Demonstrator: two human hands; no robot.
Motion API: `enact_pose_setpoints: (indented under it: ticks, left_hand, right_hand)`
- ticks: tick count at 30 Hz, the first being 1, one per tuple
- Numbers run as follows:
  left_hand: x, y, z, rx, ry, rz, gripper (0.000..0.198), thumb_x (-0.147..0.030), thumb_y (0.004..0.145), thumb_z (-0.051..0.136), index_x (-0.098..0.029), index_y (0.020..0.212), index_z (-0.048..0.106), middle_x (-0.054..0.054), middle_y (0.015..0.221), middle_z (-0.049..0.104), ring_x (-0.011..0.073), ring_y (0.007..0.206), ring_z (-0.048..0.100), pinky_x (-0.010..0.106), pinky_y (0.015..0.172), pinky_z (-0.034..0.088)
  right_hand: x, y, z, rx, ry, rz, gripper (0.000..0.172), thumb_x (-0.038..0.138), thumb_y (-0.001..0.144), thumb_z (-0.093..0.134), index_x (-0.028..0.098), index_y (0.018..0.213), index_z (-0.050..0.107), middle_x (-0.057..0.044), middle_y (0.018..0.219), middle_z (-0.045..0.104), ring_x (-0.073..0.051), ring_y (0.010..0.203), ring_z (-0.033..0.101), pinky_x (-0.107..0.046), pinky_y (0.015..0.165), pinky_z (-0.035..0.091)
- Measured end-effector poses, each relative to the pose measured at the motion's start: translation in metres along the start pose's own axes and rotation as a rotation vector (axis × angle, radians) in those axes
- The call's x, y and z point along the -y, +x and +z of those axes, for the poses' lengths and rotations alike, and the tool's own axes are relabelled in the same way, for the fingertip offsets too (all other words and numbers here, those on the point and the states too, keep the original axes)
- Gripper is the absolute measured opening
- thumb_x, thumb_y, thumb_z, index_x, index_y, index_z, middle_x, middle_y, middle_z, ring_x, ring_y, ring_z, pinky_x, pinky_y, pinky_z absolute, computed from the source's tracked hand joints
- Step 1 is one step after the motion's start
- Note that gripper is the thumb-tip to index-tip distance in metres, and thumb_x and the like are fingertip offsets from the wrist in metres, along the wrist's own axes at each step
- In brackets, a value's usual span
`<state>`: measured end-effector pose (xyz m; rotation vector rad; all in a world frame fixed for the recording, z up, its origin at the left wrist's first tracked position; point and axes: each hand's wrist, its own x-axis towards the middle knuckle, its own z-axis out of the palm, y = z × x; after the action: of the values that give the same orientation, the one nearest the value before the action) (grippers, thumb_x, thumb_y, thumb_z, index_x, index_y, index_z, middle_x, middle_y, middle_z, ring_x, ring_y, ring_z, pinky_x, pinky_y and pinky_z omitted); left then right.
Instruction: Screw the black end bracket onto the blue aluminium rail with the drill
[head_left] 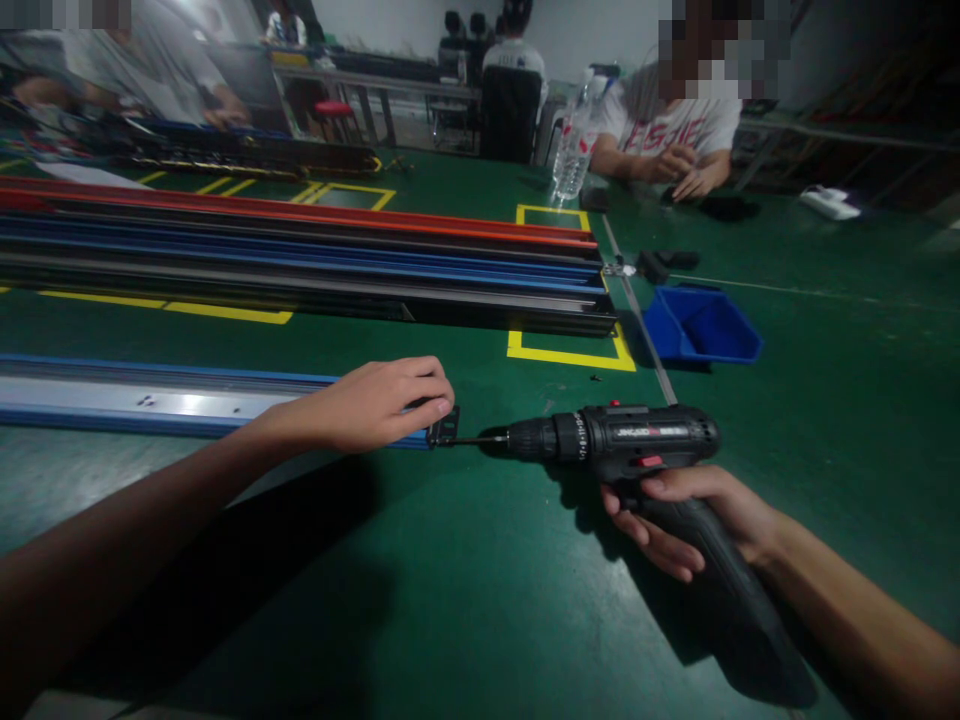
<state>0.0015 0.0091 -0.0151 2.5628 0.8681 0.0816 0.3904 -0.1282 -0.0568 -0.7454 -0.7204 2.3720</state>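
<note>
My right hand (675, 520) is wrapped round the grip of a black cordless drill (637, 437), which lies nearly level and points left. Its long thin bit (480, 440) reaches the end of a blue and silver metal rail (187, 403). At that end sits a small black bracket (450, 424) with holes. My left hand (394, 400) rests over the rail end, its fingers closed at the bracket. The screw at the bit's tip is too small to make out clearly. Small dark screws (146, 402) lie on the rail's silver face.
Beyond my hands, several long red, blue and black rails (315, 255) lie side by side. A blue bin (701, 325) stands right of them, near plastic water bottles (574, 150). Across the green table (465, 600), a person (675, 140) works with both hands; another sits at the left.
</note>
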Motion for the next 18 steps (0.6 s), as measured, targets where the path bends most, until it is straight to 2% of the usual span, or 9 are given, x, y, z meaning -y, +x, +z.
enact_pose_setpoints:
  ticks: [12,18]
  left_hand:
    - [0.0003,-0.0002,-0.0009,0.003,-0.009,-0.010,0.042,-0.049,0.113,0.039,-0.025,0.116,0.074,0.005,0.122,0.065,0.0204,0.106,0.065,0.034,0.093,0.047]
    - [-0.0013,0.0001,-0.0014,0.003,-0.011,-0.006,0.042,-0.048,0.113,0.039,-0.024,0.115,0.074,0.005,0.121,0.066,0.0207,0.107,0.066,0.034,0.094,0.047]
  right_hand:
    - [0.0022,-0.0002,0.0016,-0.016,-0.020,0.019,0.037,0.037,0.093,0.075,0.006,0.113,0.081,-0.009,0.085,0.076,-0.006,0.043,0.056,-0.020,0.049,0.056]
    - [0.0042,-0.0016,0.0051,-0.027,-0.035,0.028,0.035,0.036,0.096,0.072,0.006,0.113,0.079,-0.007,0.087,0.076,-0.004,0.044,0.057,-0.019,0.051,0.057]
